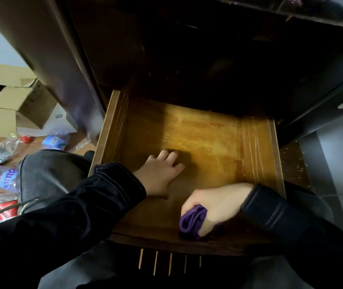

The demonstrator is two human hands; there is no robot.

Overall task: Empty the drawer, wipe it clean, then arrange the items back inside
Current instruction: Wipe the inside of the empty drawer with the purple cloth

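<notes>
A wooden drawer (258, 147) is pulled out of a dark cabinet, and nothing lies on its yellow-brown floor. My left hand (160, 174) rests flat on the drawer floor, fingers spread and pointing toward the back. My right hand (214, 205) grips a bunched purple cloth (193, 221) and holds it down on the floor near the drawer's front edge. Both arms wear dark sleeves.
The dark cabinet (187, 59) overhangs the drawer's back. Cardboard boxes (20, 101) and several crumpled plastic bottles (4, 151) lie on the floor to the left. My knee in grey trousers (51, 174) sits beside the drawer's left wall. A dark unit (322, 105) stands on the right.
</notes>
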